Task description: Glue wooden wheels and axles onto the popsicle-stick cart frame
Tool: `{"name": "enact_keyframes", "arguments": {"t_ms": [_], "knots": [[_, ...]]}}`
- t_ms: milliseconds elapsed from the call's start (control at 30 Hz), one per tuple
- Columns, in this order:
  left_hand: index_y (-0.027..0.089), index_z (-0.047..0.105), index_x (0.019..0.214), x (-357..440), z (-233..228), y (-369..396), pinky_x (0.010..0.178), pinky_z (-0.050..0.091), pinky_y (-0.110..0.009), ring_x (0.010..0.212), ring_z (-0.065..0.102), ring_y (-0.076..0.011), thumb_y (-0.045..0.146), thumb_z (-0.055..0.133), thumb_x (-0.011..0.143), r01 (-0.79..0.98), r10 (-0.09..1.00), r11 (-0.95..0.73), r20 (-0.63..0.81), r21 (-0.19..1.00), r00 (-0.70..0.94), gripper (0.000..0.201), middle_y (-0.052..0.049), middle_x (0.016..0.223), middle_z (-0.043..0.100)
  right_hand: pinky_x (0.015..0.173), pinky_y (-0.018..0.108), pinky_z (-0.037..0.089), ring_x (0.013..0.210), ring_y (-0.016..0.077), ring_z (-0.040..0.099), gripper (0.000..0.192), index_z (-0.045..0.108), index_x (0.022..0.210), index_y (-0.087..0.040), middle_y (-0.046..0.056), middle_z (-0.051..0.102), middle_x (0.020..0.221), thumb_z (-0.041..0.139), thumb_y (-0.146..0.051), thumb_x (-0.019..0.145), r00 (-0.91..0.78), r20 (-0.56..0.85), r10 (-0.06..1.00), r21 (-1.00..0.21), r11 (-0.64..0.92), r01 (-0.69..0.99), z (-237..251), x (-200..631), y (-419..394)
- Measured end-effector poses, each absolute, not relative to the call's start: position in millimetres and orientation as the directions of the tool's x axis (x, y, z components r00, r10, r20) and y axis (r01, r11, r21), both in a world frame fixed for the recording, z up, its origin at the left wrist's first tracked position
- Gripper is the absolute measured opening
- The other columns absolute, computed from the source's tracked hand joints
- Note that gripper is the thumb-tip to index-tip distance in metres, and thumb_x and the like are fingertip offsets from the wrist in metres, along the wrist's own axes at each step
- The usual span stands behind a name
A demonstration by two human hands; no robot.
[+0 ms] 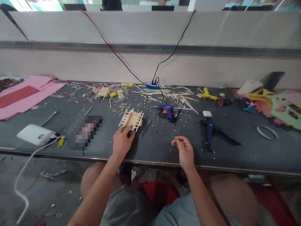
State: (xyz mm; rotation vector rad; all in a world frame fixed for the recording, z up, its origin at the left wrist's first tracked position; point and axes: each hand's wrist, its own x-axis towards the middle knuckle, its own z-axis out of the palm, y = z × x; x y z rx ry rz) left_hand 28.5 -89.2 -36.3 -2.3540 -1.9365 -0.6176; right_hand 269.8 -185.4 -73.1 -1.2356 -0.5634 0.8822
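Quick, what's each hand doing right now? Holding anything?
Left hand: fingers on the near edge of the little wooden stick frame, a loose grip.
Right hand: fingertips pinched together above the table; whether it holds anything cannot be told.

Soft, even daylight falls from above and behind the wall, brightest in the washed-out strip along the top edge. The dark counter [235,147] shows little glare, and shadows under the hands are short and faint. Wide-angle distortion bows the wall line and stretches the corners. One patch at left is pixelated; the knees below look slightly blurred, perhaps from motion.
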Motion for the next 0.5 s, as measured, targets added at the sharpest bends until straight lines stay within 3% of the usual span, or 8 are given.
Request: {"name": "enact_keyframes", "arguments": {"t_ms": [500], "knots": [[0.024, 0.055, 0.117, 59, -35, -22, 0.08, 0.042, -0.037, 0.095, 0.056, -0.0279, 0.043, 0.046, 0.083, 0.956, 0.937, -0.224, 0.311, 0.189, 0.158, 0.04, -0.012, 0.107, 0.057, 0.069, 0.031, 0.046, 0.065, 0.0145, 0.06, 0.014, 0.061, 0.084, -0.02, 0.0, 0.065, 0.068, 0.059, -0.032, 0.076, 0.536, -0.088, 0.84, -0.968, 0.055, -0.244, -70, 269, -188]]}}
